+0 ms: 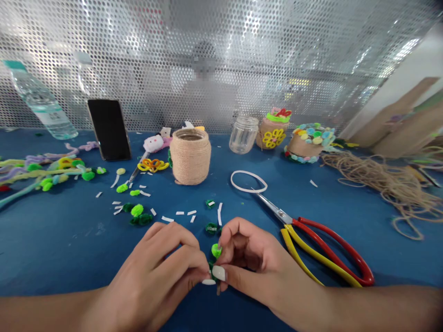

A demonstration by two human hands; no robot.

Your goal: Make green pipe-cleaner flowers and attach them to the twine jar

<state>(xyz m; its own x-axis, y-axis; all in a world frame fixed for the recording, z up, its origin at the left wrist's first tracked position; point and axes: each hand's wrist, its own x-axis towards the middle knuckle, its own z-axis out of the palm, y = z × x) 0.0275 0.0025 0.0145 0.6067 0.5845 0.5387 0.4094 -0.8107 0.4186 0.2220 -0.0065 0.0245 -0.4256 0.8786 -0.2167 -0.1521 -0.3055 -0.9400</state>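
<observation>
My left hand (166,272) and my right hand (256,263) meet low in the middle of the view, fingertips pinched together. Between them is a small fuzzy green piece (216,250), bright green on top with darker green under it; the fingers cover much of it. Just beyond lie dark green fuzzy bits (211,228) and small white paper strips (220,214). A twine-wrapped jar (191,157) stands upright farther back. To the right of my right hand rest scissors (282,216) with one red and one yellow handle.
A white ring (248,181) touches the scissors' tip. Behind stand a bare glass jar (243,134), a decorated jar (273,131), a phone (109,130) and a water bottle (43,101). Loose twine (384,180) lies right, pipe cleaners (44,173) left. A perforated metal panel (155,69) closes the back.
</observation>
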